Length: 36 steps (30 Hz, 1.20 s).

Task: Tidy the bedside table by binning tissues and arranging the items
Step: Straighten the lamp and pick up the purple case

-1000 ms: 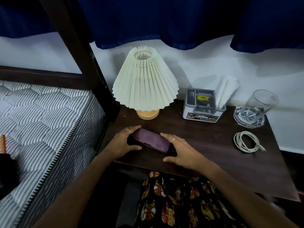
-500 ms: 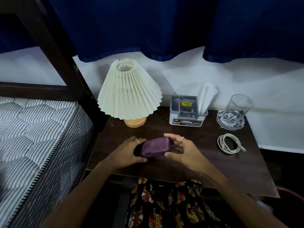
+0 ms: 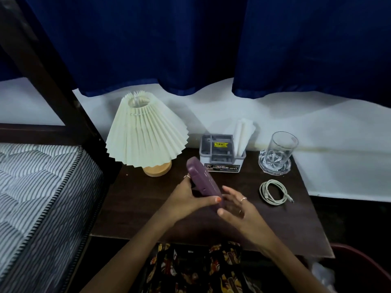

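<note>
A purple oblong case (image 3: 202, 178) is lifted above the dark wooden bedside table (image 3: 135, 199), tilted with its far end up towards the lamp. My left hand (image 3: 186, 197) grips its left side, thumb along the near end. My right hand (image 3: 234, 205) touches the case's near right end with loosely spread fingers. A grey organiser box (image 3: 221, 154) at the back holds folded white tissues (image 3: 243, 134). A coiled white cable (image 3: 274, 192) lies right of my hands.
A pleated cream lamp (image 3: 146, 134) stands at the table's back left. A clear glass (image 3: 280, 150) sits on a glass coaster at the back right. A striped mattress (image 3: 38, 193) borders the left; a reddish bin (image 3: 364, 269) with white tissue sits at lower right.
The purple case has been lifted off the table and turned from lying crosswise to pointing away from me. My left hand now carries it; my right hand has loosened.
</note>
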Each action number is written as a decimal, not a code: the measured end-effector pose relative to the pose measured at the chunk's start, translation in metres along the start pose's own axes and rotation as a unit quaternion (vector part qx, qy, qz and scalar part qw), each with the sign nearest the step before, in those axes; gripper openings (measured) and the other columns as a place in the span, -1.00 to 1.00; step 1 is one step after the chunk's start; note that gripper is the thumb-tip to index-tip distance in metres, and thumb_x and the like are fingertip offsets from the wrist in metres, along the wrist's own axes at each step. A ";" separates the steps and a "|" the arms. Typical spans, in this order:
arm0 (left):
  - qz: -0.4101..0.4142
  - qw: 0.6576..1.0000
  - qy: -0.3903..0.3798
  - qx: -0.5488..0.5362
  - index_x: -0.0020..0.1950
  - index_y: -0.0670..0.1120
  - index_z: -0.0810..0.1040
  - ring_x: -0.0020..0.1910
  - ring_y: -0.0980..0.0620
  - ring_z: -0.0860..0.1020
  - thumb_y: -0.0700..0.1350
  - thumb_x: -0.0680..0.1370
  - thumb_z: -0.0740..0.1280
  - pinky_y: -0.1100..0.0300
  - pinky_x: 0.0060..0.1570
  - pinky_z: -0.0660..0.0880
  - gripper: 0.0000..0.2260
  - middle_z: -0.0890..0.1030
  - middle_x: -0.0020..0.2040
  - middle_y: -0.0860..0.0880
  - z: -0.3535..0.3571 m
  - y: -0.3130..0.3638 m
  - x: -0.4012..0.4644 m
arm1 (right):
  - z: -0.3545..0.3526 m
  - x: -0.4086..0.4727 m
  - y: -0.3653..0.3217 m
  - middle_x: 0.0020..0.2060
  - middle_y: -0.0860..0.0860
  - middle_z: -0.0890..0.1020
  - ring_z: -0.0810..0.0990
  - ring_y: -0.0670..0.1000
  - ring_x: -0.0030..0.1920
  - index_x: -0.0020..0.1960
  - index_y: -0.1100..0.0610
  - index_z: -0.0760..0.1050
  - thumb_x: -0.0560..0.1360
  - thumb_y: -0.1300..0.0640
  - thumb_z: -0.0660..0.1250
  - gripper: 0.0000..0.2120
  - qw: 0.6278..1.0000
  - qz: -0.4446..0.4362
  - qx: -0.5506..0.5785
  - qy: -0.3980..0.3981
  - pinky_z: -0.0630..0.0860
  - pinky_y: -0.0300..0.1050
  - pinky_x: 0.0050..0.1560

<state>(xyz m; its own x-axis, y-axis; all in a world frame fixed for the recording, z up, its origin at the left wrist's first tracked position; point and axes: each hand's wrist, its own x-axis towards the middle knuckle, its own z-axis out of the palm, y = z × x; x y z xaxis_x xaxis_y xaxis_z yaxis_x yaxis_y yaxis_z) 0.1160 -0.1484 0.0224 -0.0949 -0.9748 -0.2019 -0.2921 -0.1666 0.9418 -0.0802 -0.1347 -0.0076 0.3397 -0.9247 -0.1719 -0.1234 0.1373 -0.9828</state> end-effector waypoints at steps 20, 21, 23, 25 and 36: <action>0.003 0.978 0.080 0.191 0.27 0.03 0.47 0.16 0.18 0.47 0.00 0.30 0.58 0.43 0.07 0.32 -0.42 0.53 0.19 0.08 -0.041 -0.067 0.024 | -0.016 0.061 0.013 0.25 0.00 0.43 0.51 -0.09 0.09 0.39 0.10 0.37 0.40 0.17 0.46 -0.40 0.941 -0.057 -0.332 -0.019 0.40 -0.51 0.06; 0.006 0.975 0.086 0.207 0.29 0.00 0.47 0.15 0.18 0.45 -0.01 0.31 0.57 0.39 0.10 0.32 -0.41 0.54 0.21 0.05 -0.042 -0.070 0.025 | -0.014 0.066 0.014 0.28 0.01 0.41 0.50 -0.05 0.13 0.41 0.09 0.35 0.40 0.15 0.45 -0.39 0.936 -0.057 -0.346 -0.021 0.43 -0.39 0.15; 0.019 0.970 0.096 0.220 0.31 -0.05 0.47 0.15 0.18 0.43 -0.03 0.31 0.57 0.35 0.14 0.31 -0.39 0.54 0.23 -0.01 -0.044 -0.072 0.028 | -0.010 0.073 0.016 0.33 0.01 0.38 0.46 0.03 0.24 0.43 0.07 0.31 0.42 0.12 0.43 -0.38 0.929 -0.050 -0.366 -0.025 0.42 -0.10 0.31; 0.034 0.967 0.104 0.231 0.32 -0.08 0.47 0.13 0.18 0.42 -0.04 0.32 0.57 0.38 0.12 0.29 -0.39 0.55 0.23 -0.05 -0.046 -0.075 0.031 | -0.008 0.077 0.017 0.36 0.01 0.35 0.44 0.07 0.29 0.45 0.05 0.29 0.43 0.11 0.43 -0.36 0.926 -0.042 -0.375 -0.027 0.39 0.02 0.35; 0.004 0.965 0.094 0.246 0.47 -0.01 0.30 0.40 -0.03 0.35 0.03 0.37 0.52 0.07 0.39 0.30 -0.27 0.42 0.41 -0.09 -0.044 -0.078 0.039 | -0.009 0.078 0.022 0.38 0.03 0.34 0.43 0.10 0.29 0.48 0.08 0.22 0.47 0.09 0.39 -0.36 0.923 -0.045 -0.381 -0.011 0.38 0.05 0.35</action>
<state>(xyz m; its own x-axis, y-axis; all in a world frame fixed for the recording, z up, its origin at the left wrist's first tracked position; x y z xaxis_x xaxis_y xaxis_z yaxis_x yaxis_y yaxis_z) 0.1773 -0.1795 -0.0473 0.0614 -0.9932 -0.0985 -0.7126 -0.1127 0.6924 -0.0646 -0.2071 -0.0423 0.3989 -0.9113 -0.1020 -0.7118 -0.2376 -0.6610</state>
